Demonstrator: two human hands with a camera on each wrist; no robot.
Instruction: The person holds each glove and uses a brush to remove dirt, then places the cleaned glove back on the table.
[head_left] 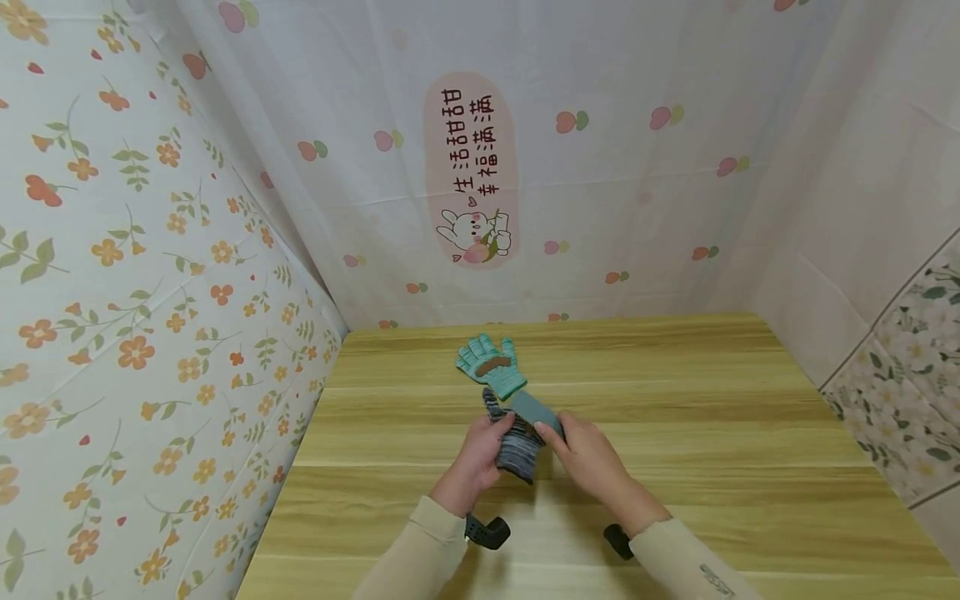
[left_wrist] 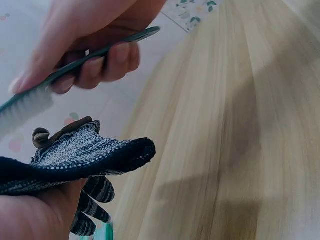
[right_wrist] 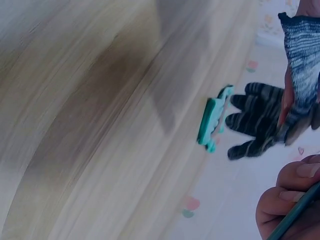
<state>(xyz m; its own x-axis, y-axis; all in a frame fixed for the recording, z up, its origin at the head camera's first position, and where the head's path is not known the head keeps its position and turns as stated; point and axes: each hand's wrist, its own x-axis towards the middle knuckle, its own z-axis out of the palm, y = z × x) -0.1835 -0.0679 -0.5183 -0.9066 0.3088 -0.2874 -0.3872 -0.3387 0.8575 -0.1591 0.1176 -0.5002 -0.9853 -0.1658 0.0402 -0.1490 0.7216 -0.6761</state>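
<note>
Teal glove (head_left: 491, 367): one!
Striped glove (head_left: 517, 460): one, making two!
Brush (head_left: 538, 412): just one!
Hands (head_left: 476, 454) (head_left: 592, 458): two!
Wrist devices (head_left: 489, 532) (head_left: 618, 542): two!
Desk (head_left: 712, 433): one!

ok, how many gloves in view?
2: the teal glove lies on the table; the dark striped glove is held in the left hand.

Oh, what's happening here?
Someone's left hand holds a dark striped glove, while the right hand grips a brush by it. The brush's white bristles face the dark striped glove. A teal glove lies on the wooden table, a little farther from the person.
</note>
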